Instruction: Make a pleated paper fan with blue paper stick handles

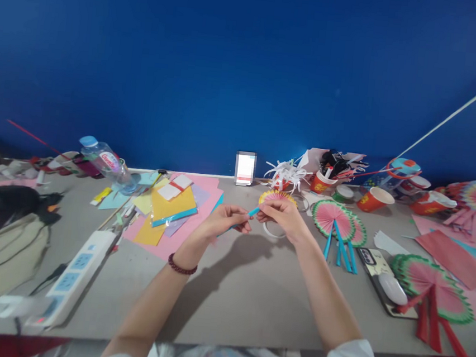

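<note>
My left hand (226, 218) pinches the blue stick (253, 211) of a small paper fan. My right hand (282, 212) is closed on the folded pink and yellow fan (277, 197) at the stick's upper end. Both hands hover above the grey table (235, 290), just over a white tape ring (273, 231). A dark bead bracelet (181, 267) circles my left wrist.
Finished pink-green fans with blue sticks (338, 224) and red sticks (434, 284) lie to the right, beside a phone (380, 276). Coloured paper sheets (172, 206), a water bottle (107, 161) and a white power strip (72, 275) lie on the left. Red paper cups (373, 199) stand at the back.
</note>
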A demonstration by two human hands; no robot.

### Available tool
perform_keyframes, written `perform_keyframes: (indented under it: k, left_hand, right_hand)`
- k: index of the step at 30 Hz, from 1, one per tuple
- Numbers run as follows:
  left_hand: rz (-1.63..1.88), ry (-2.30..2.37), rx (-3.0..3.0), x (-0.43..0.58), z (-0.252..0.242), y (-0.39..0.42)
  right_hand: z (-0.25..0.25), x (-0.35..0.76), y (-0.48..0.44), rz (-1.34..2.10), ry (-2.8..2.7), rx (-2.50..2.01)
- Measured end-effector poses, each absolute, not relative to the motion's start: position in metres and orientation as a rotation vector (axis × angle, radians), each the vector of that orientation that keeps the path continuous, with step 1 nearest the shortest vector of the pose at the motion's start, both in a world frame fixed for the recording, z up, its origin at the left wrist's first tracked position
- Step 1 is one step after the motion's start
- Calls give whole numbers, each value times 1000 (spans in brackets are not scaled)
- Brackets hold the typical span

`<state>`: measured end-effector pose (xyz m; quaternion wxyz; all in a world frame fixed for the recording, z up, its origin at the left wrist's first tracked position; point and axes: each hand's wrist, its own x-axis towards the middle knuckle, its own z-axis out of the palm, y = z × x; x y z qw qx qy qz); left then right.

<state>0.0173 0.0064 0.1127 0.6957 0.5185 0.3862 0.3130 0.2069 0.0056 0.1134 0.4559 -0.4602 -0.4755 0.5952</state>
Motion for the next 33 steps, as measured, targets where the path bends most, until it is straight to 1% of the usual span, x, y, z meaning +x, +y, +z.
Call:
perform_keyframes:
  k: [11,22,28,33]
  left_hand:
    - [693,932,1323,20,110,6]
    - [707,880,1262,21,107,7]
    - [695,888,1259,20,107,7]
    - [686,887,1281,20,110,6]
  right_hand:
    - [108,201,6,1408,-1229,-1144]
    - [107,200,6,1346,-1214,-1157]
    - [113,203,6,1446,-1247,-1143]
    - [107,204,6,1375,-1339,-1129]
